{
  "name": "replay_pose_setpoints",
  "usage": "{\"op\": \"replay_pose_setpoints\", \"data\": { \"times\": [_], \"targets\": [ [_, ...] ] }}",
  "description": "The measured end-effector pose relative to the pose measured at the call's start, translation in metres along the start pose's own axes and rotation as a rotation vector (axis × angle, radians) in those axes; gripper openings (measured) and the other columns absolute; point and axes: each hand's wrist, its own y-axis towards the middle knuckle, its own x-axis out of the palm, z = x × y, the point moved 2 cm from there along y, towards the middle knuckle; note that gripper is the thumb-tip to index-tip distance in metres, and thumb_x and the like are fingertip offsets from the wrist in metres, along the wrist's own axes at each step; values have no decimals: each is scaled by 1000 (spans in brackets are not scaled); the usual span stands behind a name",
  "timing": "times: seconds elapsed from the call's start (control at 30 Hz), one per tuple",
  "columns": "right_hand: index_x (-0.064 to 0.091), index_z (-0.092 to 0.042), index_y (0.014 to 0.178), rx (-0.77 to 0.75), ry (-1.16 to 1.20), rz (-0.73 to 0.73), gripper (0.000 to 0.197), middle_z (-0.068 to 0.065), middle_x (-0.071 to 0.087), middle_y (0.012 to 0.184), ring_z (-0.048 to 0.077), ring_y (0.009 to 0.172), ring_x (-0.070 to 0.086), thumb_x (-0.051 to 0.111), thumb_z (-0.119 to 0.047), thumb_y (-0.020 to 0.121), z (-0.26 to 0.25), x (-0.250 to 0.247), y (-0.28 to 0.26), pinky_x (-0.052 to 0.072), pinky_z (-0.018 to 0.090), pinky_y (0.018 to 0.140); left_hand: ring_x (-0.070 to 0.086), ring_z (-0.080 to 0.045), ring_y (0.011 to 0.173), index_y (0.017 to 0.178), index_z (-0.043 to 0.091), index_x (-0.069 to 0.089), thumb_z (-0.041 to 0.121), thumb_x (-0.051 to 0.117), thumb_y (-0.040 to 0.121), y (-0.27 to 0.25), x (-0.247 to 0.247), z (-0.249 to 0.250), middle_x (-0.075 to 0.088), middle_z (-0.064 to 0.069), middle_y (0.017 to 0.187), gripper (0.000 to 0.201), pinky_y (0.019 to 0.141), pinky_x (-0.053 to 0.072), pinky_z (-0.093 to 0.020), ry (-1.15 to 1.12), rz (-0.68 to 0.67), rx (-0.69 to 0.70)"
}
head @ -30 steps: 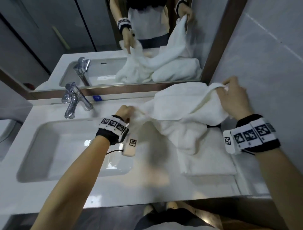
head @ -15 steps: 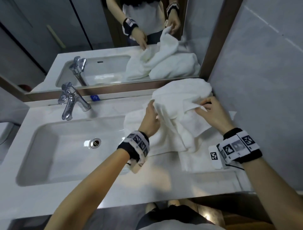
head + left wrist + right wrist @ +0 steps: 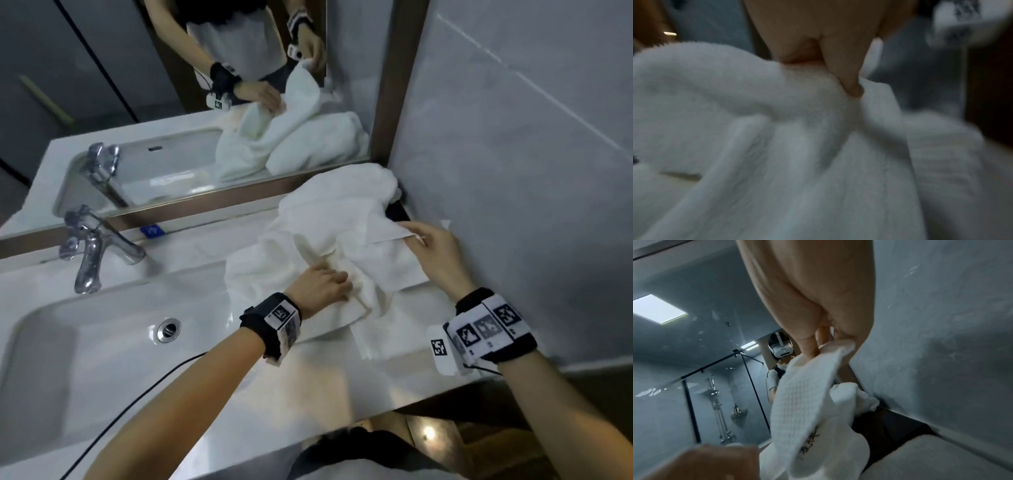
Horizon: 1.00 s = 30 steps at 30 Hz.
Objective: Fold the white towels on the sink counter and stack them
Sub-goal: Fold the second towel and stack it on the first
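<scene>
Left hand point(image 3: 320, 282) grips a bunched fold of the towel point(image 3: 342, 219) on the counter point(image 3: 212, 387). Right hand point(image 3: 433, 251) pinches its corner between thumb and fingers.

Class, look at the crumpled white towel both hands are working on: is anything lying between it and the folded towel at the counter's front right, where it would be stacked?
Nothing visible does. The crumpled towel, pinched by the left hand and right hand, already drapes over the folded towel, whose exposed top is bare.
</scene>
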Motion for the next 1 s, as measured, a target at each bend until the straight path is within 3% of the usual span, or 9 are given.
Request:
{"op": "replay_pose_setpoints", "data": {
  "times": [0.1, 0.2, 0.37, 0.4, 0.47, 0.57, 0.7, 0.8, 1.0],
  "targets": [
    [63, -21, 98, 59, 147, 95, 19, -9, 65, 86, -7, 71, 60, 68, -10, 83, -2, -10, -2, 45, 3, 67, 60, -32, 86, 89, 6, 69, 18, 62, 88, 12, -25, -8, 62, -13, 94, 14, 71, 50, -38, -378, 274, -127],
    [62, -26, 78, 47, 195, 99, 20, -9, 66, 76, -6, 63, 61, 75, -11, 77, -11, -13, -3, 47, 7, 65, 54, -35, 108, 87, 7, 70, 21, 64, 88, 27, -53, -10, 57, -17, 120, 15, 89, 45, -39, -437, 450, -120],
    [64, -26, 77, 35, 249, 40, 16, -9, 72, 64, -2, 61, 65, 78, -18, 75, -23, -14, -5, 48, 9, 60, 36, -25, 139, 90, 9, 69, 33, 61, 89, 55, -71, -10, 52, -11, 138, 24, 115, 16, -44, -391, 214, -84],
    [63, -26, 81, 35, 259, 40, 16, -10, 72, 64, -1, 61, 66, 77, -19, 76, -23, -15, -6, 49, 10, 59, 43, -24, 133, 92, 10, 68, 34, 59, 90, 59, -70, -10, 58, -11, 129, 26, 115, 14, -45, -388, 159, -96],
    [57, -25, 86, 22, 294, 88, 19, -7, 73, 68, -1, 65, 67, 74, -19, 79, -23, -19, -9, 50, 12, 59, 57, -27, 106, 92, 9, 67, 34, 57, 91, 63, -72, -10, 62, -10, 103, 26, 108, 31, -44, -410, 154, -114],
    [55, -27, 84, -23, 345, 100, 19, -10, 68, 80, -3, 76, 65, 72, -20, 81, -25, -23, -15, 50, 12, 66, 59, -27, 85, 95, 13, 67, 35, 56, 92, 60, -79, -13, 59, -7, 91, 25, 74, 48, -43, -521, 265, -222],
    [64, -41, 97, 14, 308, -129, 22, -17, 66, 109, 3, 109, 59, 72, -41, 76, -31, -11, -19, 46, 28, 94, 61, -25, 83, 95, 16, 66, 35, 54, 91, 59, -102, -18, 65, -2, 88, 23, 75, 48, -44, -596, 472, -331],
    [56, -27, 121, -3, 277, -222, 41, -6, 58, 130, 7, 124, 49, 70, -27, 82, -49, 1, -9, 38, 37, 108, 62, -18, 80, 91, 18, 67, 33, 56, 90, 57, -131, -20, 67, 3, 83, 19, 76, 51, -37, -696, 628, -387],
    [56, -22, 116, -57, 475, -202, 45, 3, 66, 117, 13, 105, 65, 73, -28, 75, -101, 14, 8, 54, 26, 82, 64, -21, 85, 87, 14, 68, 39, 55, 90, 50, -172, -29, 70, 0, 86, 28, 78, 50, -40, -582, 715, -507]
  ]
}}
